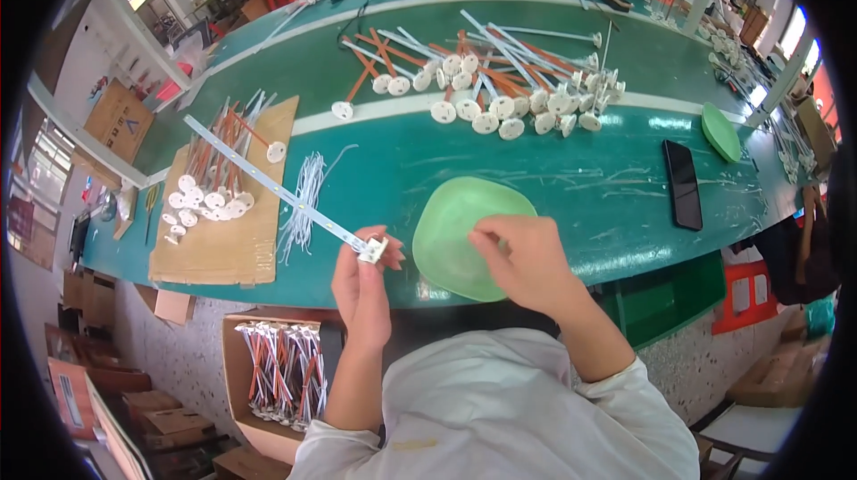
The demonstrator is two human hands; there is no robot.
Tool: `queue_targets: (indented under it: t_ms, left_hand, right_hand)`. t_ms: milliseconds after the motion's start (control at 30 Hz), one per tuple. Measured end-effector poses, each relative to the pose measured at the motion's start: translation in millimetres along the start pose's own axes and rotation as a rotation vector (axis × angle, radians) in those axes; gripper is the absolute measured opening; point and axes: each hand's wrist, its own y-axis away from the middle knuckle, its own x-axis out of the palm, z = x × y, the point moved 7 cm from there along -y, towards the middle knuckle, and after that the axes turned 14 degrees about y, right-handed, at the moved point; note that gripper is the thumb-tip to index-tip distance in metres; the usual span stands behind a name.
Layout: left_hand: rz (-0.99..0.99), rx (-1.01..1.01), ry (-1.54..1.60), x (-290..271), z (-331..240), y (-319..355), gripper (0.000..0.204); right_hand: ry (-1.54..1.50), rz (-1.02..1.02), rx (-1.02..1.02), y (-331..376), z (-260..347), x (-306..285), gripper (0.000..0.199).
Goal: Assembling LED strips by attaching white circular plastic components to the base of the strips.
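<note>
My left hand point(361, 297) is closed around the white end piece of a long, pale LED strip point(268, 181). The strip slants up to the far left, over a bundle of thin white wires point(308, 199) on the green table. Above the near right part of a light green plate point(446, 221), my right hand point(531, 261) has its thumb and fingertips pinched together. Anything between those fingertips is too small to make out, and the plate's contents do not show clearly.
On a cardboard sheet point(214, 252) at left lie strips with round white ends point(214, 200). A larger strip pile point(509, 105) lies farther back. A black phone point(682, 185) and small green dish point(720, 132) are at right. A cardboard box point(277, 446) below holds strips. People are beyond the table.
</note>
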Motion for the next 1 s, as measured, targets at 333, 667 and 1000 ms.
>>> queue_targets:
  t_ms: [333, 667, 1000]
  left_hand:
    - [0.124, 0.13, 0.206, 39, -38, -11, 0.052]
    - [0.167, -0.007, -0.16, 71, -10, -25, 0.042]
    - [0.139, -0.064, 0.31, 67, 0, -11, 0.048]
  right_hand:
    - [-0.909, 0.097, 0.376, -4, 4, 9, 0.011]
    - [0.225, 0.086, -0.059, -11, -3, 7, 0.012]
    - [-0.126, -0.249, -0.09, 16, 25, -22, 0.008]
